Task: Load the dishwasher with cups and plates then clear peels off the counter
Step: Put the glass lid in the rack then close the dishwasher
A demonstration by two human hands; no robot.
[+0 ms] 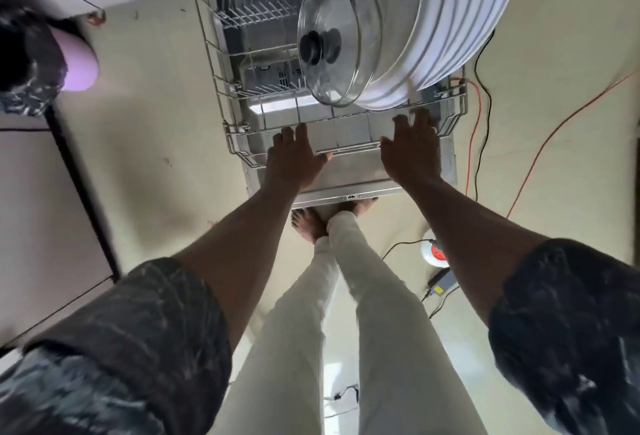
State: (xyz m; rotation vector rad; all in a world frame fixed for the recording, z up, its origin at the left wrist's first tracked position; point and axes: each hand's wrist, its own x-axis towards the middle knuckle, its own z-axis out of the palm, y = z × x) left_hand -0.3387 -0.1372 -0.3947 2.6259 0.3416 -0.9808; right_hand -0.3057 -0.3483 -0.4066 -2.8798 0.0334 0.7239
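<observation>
Arms reach straight down and forward from rolled dark mottled sleeves, the left hand [294,154] at 11 o'clock with its grip curled over the front rail of the wire dishwasher rack [242,138], and the right hand [412,150] at 1 o'clock lying flatter on the same rail, fingers spread; whether it actually clasps the wire I cannot tell. Smooth round white plates [446,18] stand on edge in a row at 1 o'clock in the rack, a domed clear glass lid [334,41] with a black knob leaning just before them, above the brushed-metal dishwasher door [349,174].
</observation>
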